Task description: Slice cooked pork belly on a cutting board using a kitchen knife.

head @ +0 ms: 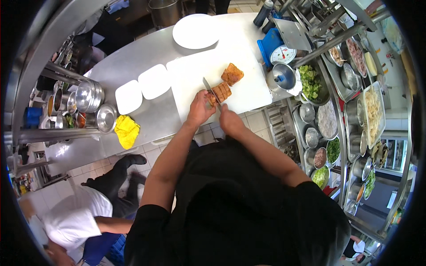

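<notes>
A white cutting board (193, 73) lies on the steel counter before me. On it is a browned piece of roast meat (221, 92), cut across into several slices. My left hand (199, 109) holds the near left end of this meat. The blade of a kitchen knife (209, 87) crosses the meat beside my left fingertips. My right hand (230, 120) is closed around the knife's handle, which it mostly hides. A second browned chunk of meat (232, 74) sits just beyond the sliced one, with no hand on it.
Two white square plates (154, 81) (128, 97) and a yellow cloth (126, 132) lie left of the board; a white oval plate (196, 31) is beyond it. A blue scale (270, 45), a metal pot (281, 77) and food racks stand right. A person (78, 216) is at lower left.
</notes>
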`<action>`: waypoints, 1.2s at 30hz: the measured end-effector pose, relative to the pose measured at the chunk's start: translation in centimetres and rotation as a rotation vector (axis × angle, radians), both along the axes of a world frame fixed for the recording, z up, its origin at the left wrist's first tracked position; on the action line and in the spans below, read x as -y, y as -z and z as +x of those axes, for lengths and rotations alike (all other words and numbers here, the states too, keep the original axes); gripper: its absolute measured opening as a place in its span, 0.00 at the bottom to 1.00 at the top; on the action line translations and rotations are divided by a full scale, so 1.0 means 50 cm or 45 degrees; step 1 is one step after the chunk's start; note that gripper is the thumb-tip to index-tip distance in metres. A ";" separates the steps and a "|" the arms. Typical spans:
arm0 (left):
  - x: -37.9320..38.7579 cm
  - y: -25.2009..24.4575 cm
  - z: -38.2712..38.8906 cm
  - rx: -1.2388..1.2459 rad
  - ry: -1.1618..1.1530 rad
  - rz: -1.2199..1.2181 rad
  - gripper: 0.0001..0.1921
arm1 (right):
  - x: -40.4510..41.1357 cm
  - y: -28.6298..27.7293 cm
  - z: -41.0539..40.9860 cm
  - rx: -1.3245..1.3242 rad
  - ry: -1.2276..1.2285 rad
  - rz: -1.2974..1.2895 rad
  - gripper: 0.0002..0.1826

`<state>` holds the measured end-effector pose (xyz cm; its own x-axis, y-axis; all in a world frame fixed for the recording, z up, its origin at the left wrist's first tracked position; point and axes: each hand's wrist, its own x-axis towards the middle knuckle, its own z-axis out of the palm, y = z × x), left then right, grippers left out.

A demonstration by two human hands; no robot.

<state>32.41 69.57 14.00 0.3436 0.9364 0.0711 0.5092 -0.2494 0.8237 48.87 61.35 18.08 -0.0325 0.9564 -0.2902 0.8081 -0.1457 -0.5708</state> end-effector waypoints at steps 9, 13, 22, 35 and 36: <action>0.007 0.037 -0.013 0.075 -0.142 -0.048 0.39 | 0.044 -0.005 0.002 0.051 0.054 -0.090 0.12; 0.044 -0.001 -0.077 -0.032 -0.145 -0.049 0.40 | 0.166 -0.047 0.081 -0.016 0.041 -0.081 0.11; 0.187 0.121 -0.598 -0.773 -0.919 0.585 0.32 | 0.214 -0.111 0.148 -0.089 0.253 0.154 0.10; 0.030 -0.134 0.020 -0.158 0.117 0.320 0.37 | 0.167 -0.051 0.145 -0.188 0.263 0.254 0.11; 0.007 -0.134 0.051 -0.156 0.130 0.324 0.37 | 0.165 -0.051 0.145 -0.200 0.275 0.249 0.11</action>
